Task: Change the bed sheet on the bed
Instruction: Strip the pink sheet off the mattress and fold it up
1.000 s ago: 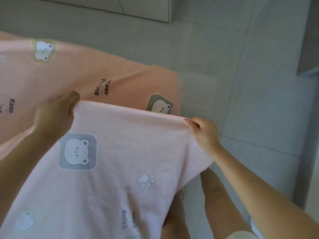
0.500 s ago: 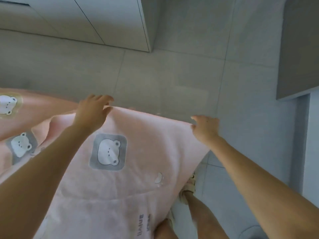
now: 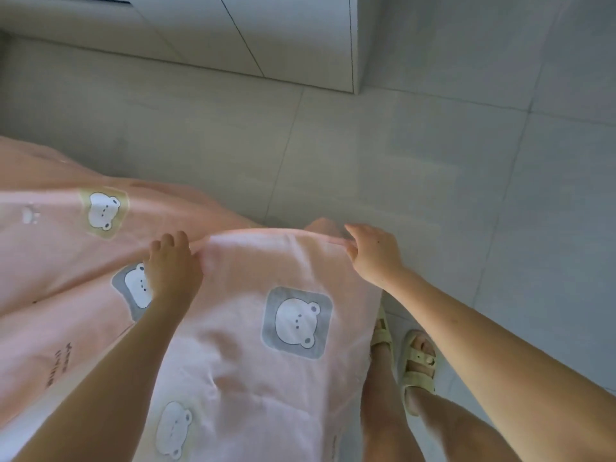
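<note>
A pink bed sheet (image 3: 253, 378) printed with white bear faces hangs folded in front of me, its top fold running between my hands. My left hand (image 3: 173, 265) grips the fold at its left end, fingers curled over the cloth. My right hand (image 3: 373, 255) pinches the right end of the fold near the sheet's corner. More of the sheet (image 3: 60, 235) spreads out to the left. The bed itself is not in view.
Grey floor tiles (image 3: 433, 161) fill the space ahead and to the right. A white cabinet (image 3: 266, 38) stands against the far side. My feet in pale sandals (image 3: 416, 361) stand at the sheet's right edge.
My hands have come closer together along the fold and lowered the sheet. The view has tilted down, so my feet now show.
</note>
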